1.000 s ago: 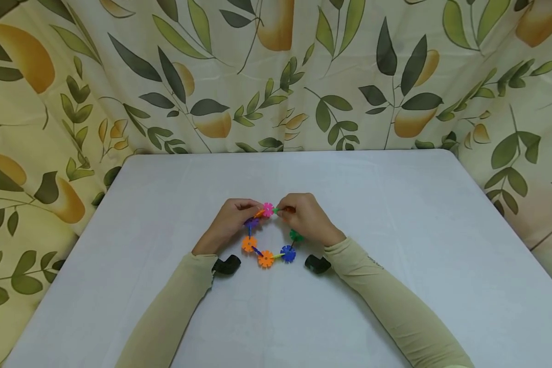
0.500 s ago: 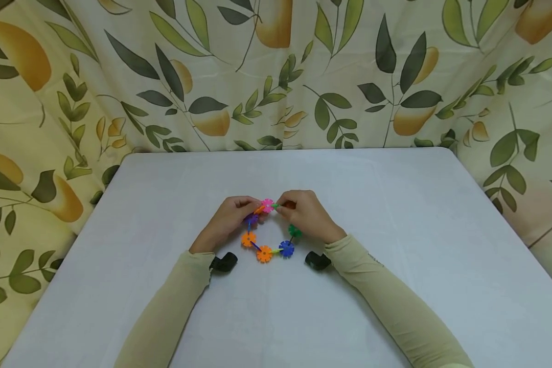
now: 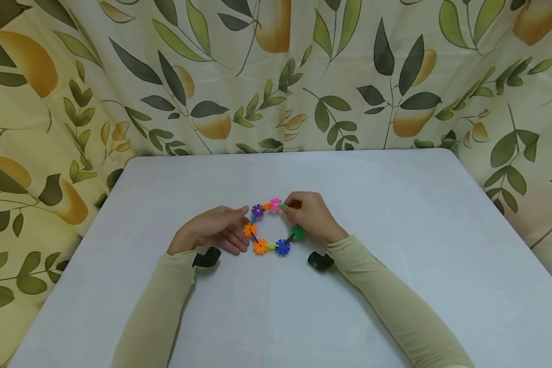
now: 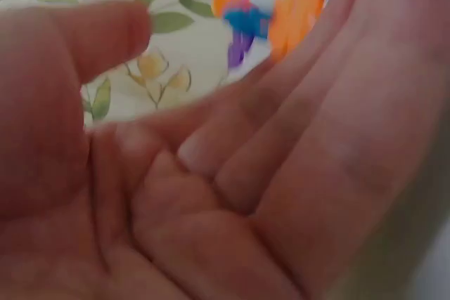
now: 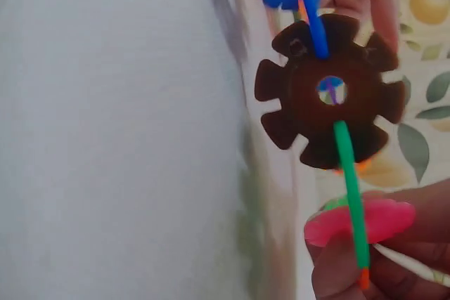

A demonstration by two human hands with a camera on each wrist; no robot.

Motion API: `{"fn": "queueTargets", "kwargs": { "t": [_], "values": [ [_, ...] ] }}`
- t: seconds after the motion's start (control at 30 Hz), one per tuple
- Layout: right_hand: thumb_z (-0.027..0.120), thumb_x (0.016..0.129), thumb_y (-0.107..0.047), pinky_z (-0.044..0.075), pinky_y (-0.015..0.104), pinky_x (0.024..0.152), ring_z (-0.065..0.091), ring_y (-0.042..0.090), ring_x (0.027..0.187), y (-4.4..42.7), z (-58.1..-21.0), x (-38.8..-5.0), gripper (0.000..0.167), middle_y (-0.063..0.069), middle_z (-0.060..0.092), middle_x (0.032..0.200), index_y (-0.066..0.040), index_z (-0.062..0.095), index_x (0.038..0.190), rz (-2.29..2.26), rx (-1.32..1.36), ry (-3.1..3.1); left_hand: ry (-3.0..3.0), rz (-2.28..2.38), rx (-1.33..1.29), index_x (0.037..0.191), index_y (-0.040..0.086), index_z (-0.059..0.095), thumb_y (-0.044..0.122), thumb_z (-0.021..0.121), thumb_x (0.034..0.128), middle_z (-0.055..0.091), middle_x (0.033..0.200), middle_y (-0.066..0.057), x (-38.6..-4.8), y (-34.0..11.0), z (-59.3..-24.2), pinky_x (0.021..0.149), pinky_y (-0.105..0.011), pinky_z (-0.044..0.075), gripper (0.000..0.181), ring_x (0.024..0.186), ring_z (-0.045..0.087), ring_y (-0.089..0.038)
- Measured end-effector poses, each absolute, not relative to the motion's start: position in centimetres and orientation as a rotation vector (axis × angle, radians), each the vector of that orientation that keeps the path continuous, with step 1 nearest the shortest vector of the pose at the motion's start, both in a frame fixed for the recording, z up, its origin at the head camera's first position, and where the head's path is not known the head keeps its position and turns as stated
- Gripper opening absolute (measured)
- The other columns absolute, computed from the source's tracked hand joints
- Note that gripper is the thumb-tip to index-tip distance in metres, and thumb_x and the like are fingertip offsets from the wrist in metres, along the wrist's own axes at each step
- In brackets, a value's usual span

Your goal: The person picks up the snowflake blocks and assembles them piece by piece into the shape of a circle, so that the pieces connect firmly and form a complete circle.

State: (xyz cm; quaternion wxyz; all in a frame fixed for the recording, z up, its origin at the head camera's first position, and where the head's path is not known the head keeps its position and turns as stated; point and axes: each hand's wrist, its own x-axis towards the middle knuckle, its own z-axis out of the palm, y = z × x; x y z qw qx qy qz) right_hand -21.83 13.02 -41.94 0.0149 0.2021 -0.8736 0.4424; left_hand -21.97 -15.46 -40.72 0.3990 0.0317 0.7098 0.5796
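A ring of interlocking flower-shaped plastic discs [image 3: 260, 247] in orange, blue, green, pink, purple and other colours is held up above the table. My right hand [image 3: 313, 217] pinches its upper right part beside the pink disc [image 3: 276, 204]. In the right wrist view a brown disc [image 5: 285, 96] is slotted to a blue and a green one, with a pink disc [image 5: 358, 224] at the fingertips. Spread beside the ring's left side is my left hand [image 3: 216, 230], thumb and fingers extended. Whether it touches the orange disc [image 4: 299, 8] I cannot tell.
A white-covered table [image 3: 372, 306] lies under both hands. Black wrist cameras sit at the left wrist [image 3: 207, 257] and right wrist [image 3: 320, 261]. Behind the table hangs a leaf-patterned curtain [image 3: 267, 76].
My left hand has let go of the ring near the pink and purple discs, moving left and down with its fingers opened. The ring has shifted slightly; my right hand still pinches it.
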Motion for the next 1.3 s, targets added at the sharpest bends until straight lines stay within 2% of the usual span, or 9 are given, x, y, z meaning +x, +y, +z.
{"fn": "queueTargets", "kwargs": {
  "t": [0.27,0.47,0.6,0.73,0.87,0.97,1.07,1.17,1.3],
  "values": [
    [0.072,0.099,-0.007,0.053,0.038,0.081,0.066,0.025,0.089,13.4,-41.7,-22.2,0.012,0.007,0.076,0.093,0.000,0.080,0.104,1.494,0.364,-2.772,1.804,1.654,0.090,0.156,-0.008,0.039,0.042,0.043,0.1169,0.068,0.119,-0.026,-22.5,-14.9,-41.0,0.088,-0.042,0.063,0.063,0.099,0.075,-0.031],
    [0.065,0.105,-0.009,0.054,0.028,0.073,0.067,0.022,0.077,14.5,-42.1,-22.8,0.021,0.013,0.075,0.098,0.004,0.078,0.114,1.703,0.180,-2.735,1.855,1.774,0.122,0.159,-0.008,0.036,0.037,0.042,0.1178,0.056,0.146,-0.029,-22.8,-14.4,-41.3,0.103,-0.038,0.056,0.061,0.123,0.066,-0.034],
    [0.065,0.105,-0.008,0.053,0.023,0.071,0.065,0.017,0.077,14.9,-42.2,-23.0,0.021,0.016,0.073,0.107,0.006,0.076,0.117,1.779,0.070,-2.697,1.817,1.908,0.086,0.159,-0.006,0.037,0.037,0.044,0.1173,0.050,0.154,-0.026,-22.8,-13.7,-41.4,0.111,-0.040,0.050,0.061,0.137,0.056,-0.036],
    [0.061,0.107,-0.009,0.057,0.021,0.081,0.073,0.015,0.076,15.2,-42.1,-23.0,0.027,0.019,0.069,0.114,0.008,0.073,0.125,1.903,-0.028,-2.645,1.647,2.100,0.044,0.164,-0.003,0.031,0.039,0.044,0.1168,0.043,0.161,-0.026,-22.8,-12.6,-41.7,0.116,-0.041,0.044,0.065,0.147,0.046,-0.037],
    [0.056,0.110,-0.012,0.058,0.032,0.097,0.079,0.019,0.076,15.5,-41.7,-23.0,0.034,0.020,0.066,0.117,0.010,0.068,0.132,2.017,-0.092,-2.624,1.365,2.276,0.008,0.169,0.002,0.019,0.048,0.041,0.1153,0.026,0.171,-0.025,-22.8,-11.7,-42.2,0.123,-0.044,0.033,0.074,0.158,0.028,-0.038],
    [0.055,0.110,-0.015,0.054,0.038,0.104,0.080,0.021,0.080,15.6,-41.4,-23.0,0.036,0.020,0.066,0.118,0.011,0.068,0.132,2.002,-0.101,-2.658,1.246,2.339,0.018,0.171,0.005,0.012,0.057,0.037,0.1130,0.016,0.175,-0.024,-22.7,-11.5,-42.5,0.127,-0.045,0.025,0.082,0.162,0.015,-0.038],
    [0.055,0.110,-0.018,0.056,0.037,0.098,0.077,0.021,0.078,15.6,-41.3,-23.1,0.037,0.019,0.068,0.116,0.010,0.070,0.129,1.927,-0.103,-2.725,1.195,2.369,0.048,0.172,0.006,0.006,0.062,0.031,0.1124,0.008,0.177,-0.023,-22.5,-11.4,-42.8,0.129,-0.045,0.016,0.085,0.163,0.006,-0.037],
    [0.056,0.110,-0.022,0.058,0.030,0.082,0.071,0.020,0.071,15.7,-41.4,-23.1,0.037,0.016,0.070,0.107,0.008,0.072,0.126,1.862,-0.112,-2.788,1.169,2.384,0.046,0.172,0.008,0.004,0.063,0.025,0.1124,0.002,0.178,-0.020,-22.2,-11.2,-43.1,0.130,-0.043,0.009,0.084,0.164,0.000,-0.034],
    [0.059,0.109,-0.023,0.051,0.023,0.061,0.058,0.017,0.063,16.0,-41.6,-23.2,0.035,0.011,0.069,0.093,0.005,0.075,0.122,1.808,-0.128,-2.822,1.179,2.417,0.043,0.173,0.013,-0.001,0.063,0.023,0.1125,-0.002,0.178,-0.019,-22.0,-11.0,-43.3,0.130,-0.041,0.005,0.082,0.164,-0.003,-0.032]
  ]
}}
